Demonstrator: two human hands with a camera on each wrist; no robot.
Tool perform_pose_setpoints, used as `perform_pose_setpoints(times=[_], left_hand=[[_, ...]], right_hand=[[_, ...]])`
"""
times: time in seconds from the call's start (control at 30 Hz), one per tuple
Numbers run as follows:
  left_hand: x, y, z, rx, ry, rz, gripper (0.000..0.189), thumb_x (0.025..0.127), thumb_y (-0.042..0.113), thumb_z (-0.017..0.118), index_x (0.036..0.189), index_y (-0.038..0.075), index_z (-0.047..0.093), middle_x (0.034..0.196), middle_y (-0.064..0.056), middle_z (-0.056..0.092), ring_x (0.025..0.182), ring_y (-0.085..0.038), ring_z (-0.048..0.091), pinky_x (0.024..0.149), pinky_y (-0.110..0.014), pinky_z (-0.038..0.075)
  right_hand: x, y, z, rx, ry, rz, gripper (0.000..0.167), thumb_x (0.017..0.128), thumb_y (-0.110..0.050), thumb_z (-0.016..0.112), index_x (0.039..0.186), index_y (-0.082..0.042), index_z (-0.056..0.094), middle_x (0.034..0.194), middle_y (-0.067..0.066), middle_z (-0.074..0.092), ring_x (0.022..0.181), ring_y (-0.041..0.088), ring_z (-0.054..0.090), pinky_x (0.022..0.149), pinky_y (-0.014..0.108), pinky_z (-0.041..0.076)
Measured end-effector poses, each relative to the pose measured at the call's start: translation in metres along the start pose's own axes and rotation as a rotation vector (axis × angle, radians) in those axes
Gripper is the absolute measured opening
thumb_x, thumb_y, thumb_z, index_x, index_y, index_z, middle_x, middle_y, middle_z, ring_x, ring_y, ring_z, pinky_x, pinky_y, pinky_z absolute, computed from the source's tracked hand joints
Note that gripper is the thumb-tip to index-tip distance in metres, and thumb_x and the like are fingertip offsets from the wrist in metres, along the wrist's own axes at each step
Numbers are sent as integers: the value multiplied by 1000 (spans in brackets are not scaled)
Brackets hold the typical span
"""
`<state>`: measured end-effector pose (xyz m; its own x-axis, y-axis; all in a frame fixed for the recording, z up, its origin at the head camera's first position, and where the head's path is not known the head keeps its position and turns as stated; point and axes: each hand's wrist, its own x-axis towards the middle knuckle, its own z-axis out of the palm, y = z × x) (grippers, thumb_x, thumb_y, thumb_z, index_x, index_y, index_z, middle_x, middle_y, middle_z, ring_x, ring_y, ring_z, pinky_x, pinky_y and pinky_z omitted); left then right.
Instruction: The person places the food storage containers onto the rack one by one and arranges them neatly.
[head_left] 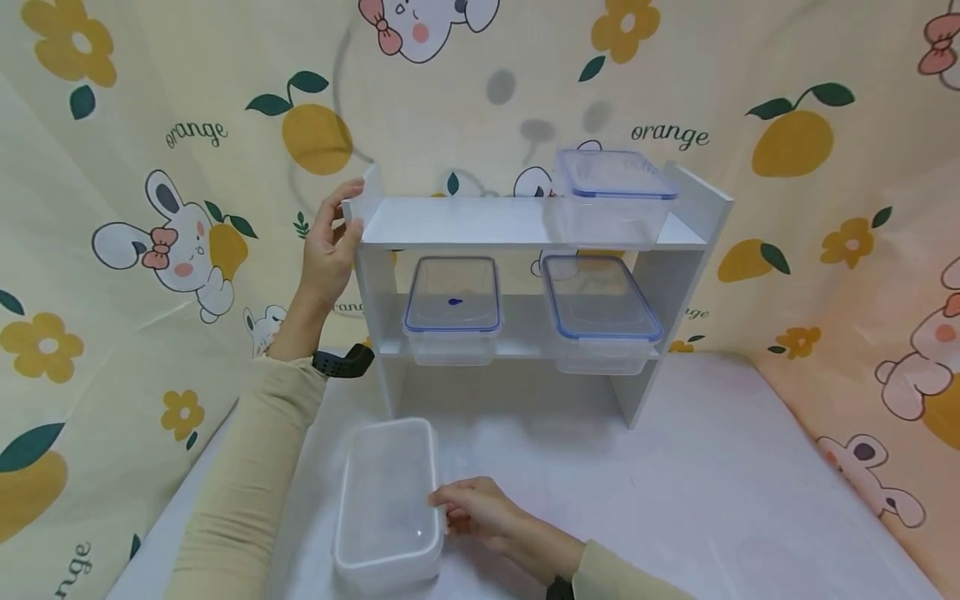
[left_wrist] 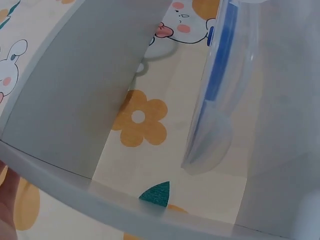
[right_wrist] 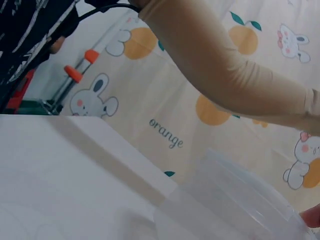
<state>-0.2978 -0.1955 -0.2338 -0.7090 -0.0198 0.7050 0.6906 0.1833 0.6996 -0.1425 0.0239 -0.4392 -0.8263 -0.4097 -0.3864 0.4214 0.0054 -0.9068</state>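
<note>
A white two-tier shelf [head_left: 465, 221] stands at the back of the table. My left hand [head_left: 330, 242] grips the upper edge of its left side panel, fingers bent over it; only a sliver of that hand [left_wrist: 7, 205] shows in the left wrist view. On the table in front lies a clear plastic food container [head_left: 386, 492] with no blue lid visible on it. My right hand [head_left: 491, 517] pinches its right rim, thumb on top and the other fingers curled below. The container [right_wrist: 230, 200] also appears in the right wrist view, a fingertip [right_wrist: 312, 216] at its edge.
Two blue-rimmed lidded containers stand on the middle shelf, one left [head_left: 453, 292] and one right [head_left: 603, 300]. Another lidded container [head_left: 618, 196] sits on the top shelf at right. Patterned cloth [head_left: 480, 100] hangs behind and at both sides of the white table [head_left: 675, 500].
</note>
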Motion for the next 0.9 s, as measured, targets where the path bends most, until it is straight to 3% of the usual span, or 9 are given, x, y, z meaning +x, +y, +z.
perform_pose_setpoints(times=[0.3, 0.67, 0.9], left_hand=[[-2, -6, 1, -46, 31, 33, 35, 97, 6, 45, 132, 4, 48, 143, -1, 47, 110, -9, 42, 93, -21, 37], [-1, -5, 2, -71, 39, 67, 35, 96, 7, 47, 131, 3, 49, 137, 11, 49, 111, -14, 43, 92, -21, 39], [-3, -7, 2, -65, 43, 44, 34, 96, 8, 47, 130, 7, 50, 139, 8, 50, 110, -10, 43, 93, -21, 38]], right_hand=[[-17, -14, -10, -72, -54, -16, 32, 79, -18, 64, 101, 5, 66, 63, -9, 59, 56, 1, 54, 58, 16, 48], [-33, -32, -18, -88, -70, -31, 20, 79, -18, 65, 91, -1, 67, 61, -10, 61, 55, 0, 55, 58, 17, 49], [-43, -41, -25, -88, -96, -60, 22, 81, -18, 63, 93, 1, 67, 63, -11, 63, 56, -2, 57, 58, 16, 50]])
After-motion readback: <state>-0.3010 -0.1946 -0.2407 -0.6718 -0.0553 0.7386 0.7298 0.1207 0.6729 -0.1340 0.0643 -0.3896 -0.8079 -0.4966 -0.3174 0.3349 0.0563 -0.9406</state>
